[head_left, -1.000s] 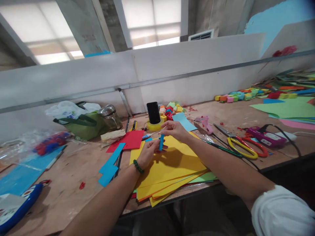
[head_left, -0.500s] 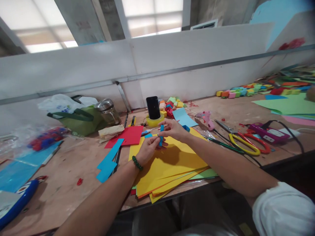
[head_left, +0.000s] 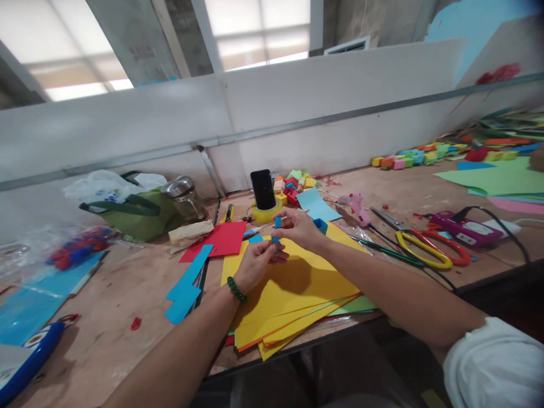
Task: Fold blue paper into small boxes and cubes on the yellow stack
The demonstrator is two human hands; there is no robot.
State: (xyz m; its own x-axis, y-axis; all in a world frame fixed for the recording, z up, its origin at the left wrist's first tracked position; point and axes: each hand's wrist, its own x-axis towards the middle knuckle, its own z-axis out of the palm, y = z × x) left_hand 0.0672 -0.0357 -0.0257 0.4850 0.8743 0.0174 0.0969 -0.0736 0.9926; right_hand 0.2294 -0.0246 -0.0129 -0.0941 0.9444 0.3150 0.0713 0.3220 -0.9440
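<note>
Between my two hands is a narrow blue paper strip [head_left: 277, 222], held upright above a stack of yellow paper [head_left: 297, 283]. My left hand [head_left: 257, 259] pinches its lower end; a green bead bracelet circles that wrist. The fingers of my right hand [head_left: 300, 229] close on its upper part from the right. Just behind my right hand sits a small blue folded paper piece [head_left: 320, 225]. Blue paper strips [head_left: 187, 289] lie left of the stack, and red paper [head_left: 225, 238] is behind them. My fingers hide part of the held strip.
A phone [head_left: 263, 190] leans on a yellow tape roll [head_left: 267, 212] at the back, beside colourful paper cubes [head_left: 293, 190]. To the right lie a pink glue gun [head_left: 359, 208], large scissors [head_left: 425, 246] and a purple power strip [head_left: 465, 229]. A glass jar [head_left: 187, 201] and green bag [head_left: 136, 212] stand back left.
Both hands keep their grip on the blue strip and have barely shifted. The whole view has tilted slightly.
</note>
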